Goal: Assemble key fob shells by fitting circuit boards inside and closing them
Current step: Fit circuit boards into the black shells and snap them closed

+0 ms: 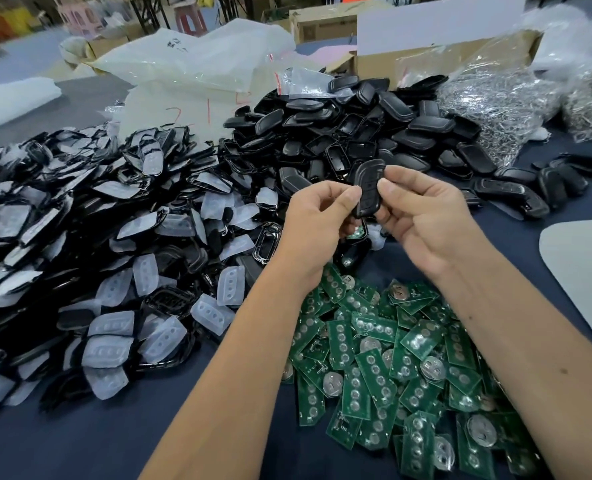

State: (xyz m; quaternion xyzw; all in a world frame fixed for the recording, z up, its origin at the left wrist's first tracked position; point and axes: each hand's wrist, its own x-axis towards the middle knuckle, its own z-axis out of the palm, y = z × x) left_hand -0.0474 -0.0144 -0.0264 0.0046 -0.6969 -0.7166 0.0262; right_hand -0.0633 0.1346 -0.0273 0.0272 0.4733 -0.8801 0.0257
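Observation:
Both my hands hold one black key fob shell (368,183) upright above the table's middle. My left hand (317,220) pinches its left edge with thumb and curled fingers. My right hand (422,216) pinches its right edge near the top. A bit of green board (357,233) shows just under the shell's lower end, below my left fingers. A heap of green circuit boards (384,368) with round coin cells lies under my forearms.
A big pile of black frames with translucent button pads (114,271) fills the left. Black shell halves (357,133) are heaped behind my hands. Bags of metal parts (495,109) and a cardboard box (426,57) stand at back right. A white board (578,265) lies at right.

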